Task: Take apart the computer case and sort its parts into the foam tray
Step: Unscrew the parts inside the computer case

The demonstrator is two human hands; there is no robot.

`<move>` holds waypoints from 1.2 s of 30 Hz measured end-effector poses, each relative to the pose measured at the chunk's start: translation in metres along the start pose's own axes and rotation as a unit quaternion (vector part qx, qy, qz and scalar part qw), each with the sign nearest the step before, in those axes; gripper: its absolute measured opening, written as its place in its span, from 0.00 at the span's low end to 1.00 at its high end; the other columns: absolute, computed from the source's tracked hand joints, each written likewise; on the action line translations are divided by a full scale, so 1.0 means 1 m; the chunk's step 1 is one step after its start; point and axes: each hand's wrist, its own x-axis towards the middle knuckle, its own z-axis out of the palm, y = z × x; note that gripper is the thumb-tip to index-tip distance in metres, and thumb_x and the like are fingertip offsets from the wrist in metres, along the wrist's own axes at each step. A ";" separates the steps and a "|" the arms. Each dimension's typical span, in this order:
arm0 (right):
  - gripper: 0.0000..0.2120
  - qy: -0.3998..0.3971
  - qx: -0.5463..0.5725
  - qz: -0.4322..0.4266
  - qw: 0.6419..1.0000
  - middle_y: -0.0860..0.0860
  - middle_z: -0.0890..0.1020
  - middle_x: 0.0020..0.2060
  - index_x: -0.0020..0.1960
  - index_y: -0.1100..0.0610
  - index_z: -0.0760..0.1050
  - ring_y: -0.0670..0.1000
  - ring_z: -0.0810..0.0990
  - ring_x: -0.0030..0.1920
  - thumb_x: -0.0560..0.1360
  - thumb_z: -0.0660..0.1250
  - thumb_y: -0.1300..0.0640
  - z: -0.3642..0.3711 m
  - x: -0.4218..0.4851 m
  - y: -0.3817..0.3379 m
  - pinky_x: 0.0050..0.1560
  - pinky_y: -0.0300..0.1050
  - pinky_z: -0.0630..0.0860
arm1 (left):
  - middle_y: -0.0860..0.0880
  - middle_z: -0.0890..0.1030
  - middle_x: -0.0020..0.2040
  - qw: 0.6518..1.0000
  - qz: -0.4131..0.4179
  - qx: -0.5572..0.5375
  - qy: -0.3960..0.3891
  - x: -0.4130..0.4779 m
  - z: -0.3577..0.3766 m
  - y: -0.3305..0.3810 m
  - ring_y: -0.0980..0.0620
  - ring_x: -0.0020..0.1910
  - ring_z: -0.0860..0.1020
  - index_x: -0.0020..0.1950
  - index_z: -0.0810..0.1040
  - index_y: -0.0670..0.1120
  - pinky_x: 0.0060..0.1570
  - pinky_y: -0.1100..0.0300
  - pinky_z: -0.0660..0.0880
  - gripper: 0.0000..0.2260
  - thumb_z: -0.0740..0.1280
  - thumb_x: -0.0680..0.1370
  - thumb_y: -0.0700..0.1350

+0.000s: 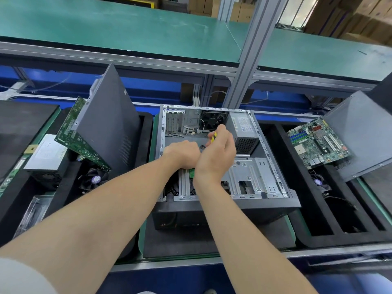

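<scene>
Your computer case point(212, 158) is open, its motherboard out; power supply point(242, 130) and fan point(209, 120) remain. Your right hand point(216, 153) grips a screwdriver point(213, 137); your left hand point(183, 153) is clenched.

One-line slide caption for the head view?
Both hands inside the open computer case; right hand grips a yellow-handled screwdriver beside the left hand.

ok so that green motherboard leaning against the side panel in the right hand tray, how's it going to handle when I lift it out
The motherboard looks thin and flat, so probably stiff and light for its size. It rests tilted against the grey side panel, so a nudge may make it slide or tip down into the foam tray. Its face is crowded with slots and small components, so it is likely fragile; lifting by the edges seems safer.
</scene>
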 end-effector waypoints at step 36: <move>0.07 -0.338 0.014 -0.039 0.940 0.56 0.77 0.31 0.39 0.63 0.76 0.55 0.76 0.34 0.73 0.66 0.59 -0.016 0.037 -0.010 0.39 0.49 0.75 | 0.51 0.77 0.36 0.997 0.032 -0.014 0.065 0.005 0.011 -0.006 0.49 0.37 0.77 0.35 0.70 0.51 0.39 0.55 0.72 0.13 0.52 0.66 0.57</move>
